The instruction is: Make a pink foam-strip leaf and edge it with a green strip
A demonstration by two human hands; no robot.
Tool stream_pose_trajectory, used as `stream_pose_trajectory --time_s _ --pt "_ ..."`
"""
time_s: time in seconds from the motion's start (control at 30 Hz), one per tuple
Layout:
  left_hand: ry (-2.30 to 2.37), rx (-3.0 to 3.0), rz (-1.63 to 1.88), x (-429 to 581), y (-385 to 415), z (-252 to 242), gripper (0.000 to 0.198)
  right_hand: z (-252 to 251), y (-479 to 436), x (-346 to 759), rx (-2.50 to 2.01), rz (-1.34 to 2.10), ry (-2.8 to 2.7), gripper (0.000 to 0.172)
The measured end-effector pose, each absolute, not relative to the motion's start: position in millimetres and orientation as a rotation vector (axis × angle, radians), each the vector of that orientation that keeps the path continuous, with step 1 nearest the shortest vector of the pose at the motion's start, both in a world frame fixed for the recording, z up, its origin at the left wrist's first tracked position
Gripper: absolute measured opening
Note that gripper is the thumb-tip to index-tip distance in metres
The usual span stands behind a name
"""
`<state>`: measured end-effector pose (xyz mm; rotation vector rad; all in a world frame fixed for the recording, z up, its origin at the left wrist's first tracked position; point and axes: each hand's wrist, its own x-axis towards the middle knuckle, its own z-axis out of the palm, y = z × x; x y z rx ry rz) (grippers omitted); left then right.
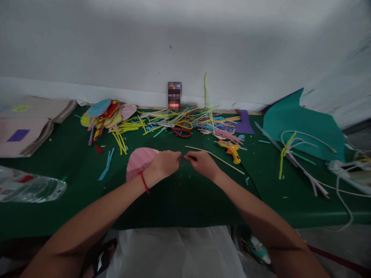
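My left hand (164,164) and my right hand (202,162) meet fingertip to fingertip over the green table cover (179,197), both pinched on a small thin piece that I cannot make out. A red cord circles my left wrist. A pink fan-shaped foam piece (138,162) lies under and behind my left hand. A thin pale stick (223,159) runs diagonally just behind my right hand. A yellow glue gun (231,149) lies a little to the right of that hand.
A heap of coloured strips (185,119) with red-handled scissors (182,132) sits behind. Stacked foam leaf shapes (106,114) lie back left, a plastic bottle (29,185) at the left edge, teal foam sheet (301,127) and white cords (342,181) at right.
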<state>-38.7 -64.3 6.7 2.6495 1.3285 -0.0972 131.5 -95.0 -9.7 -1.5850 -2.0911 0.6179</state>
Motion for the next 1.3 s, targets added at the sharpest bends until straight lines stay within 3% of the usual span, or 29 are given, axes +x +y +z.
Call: stream_pose_trajectory --time_s 0.3,0.67,0.87,0.97,1.17,1.3 --pt "1.615 2.689 0.095 -16 -56 15 0.032 4 -77 97 -2.011 0.334 -1.809 0.028" --pt "1.745 2.569 0.454 -2 -51 14 0.028 -7 -70 85 -1.75 0.349 -1.456 0.035" --pt "1.709 2.405 0.571 2 -61 14 0.029 -20 -77 75 -1.742 0.358 -1.283 0.051" --pt "1.633 2.338 0.625 -5 -63 15 0.03 -22 -79 79 -1.716 0.375 -1.337 0.047" --pt "1.346 2.56 0.307 -32 -60 14 0.028 -13 -95 119 -1.486 0.416 -1.595 0.036" --pt "1.003 2.818 0.047 -35 -62 -6 0.021 -1 -109 159 -1.409 0.069 -1.725 0.037"
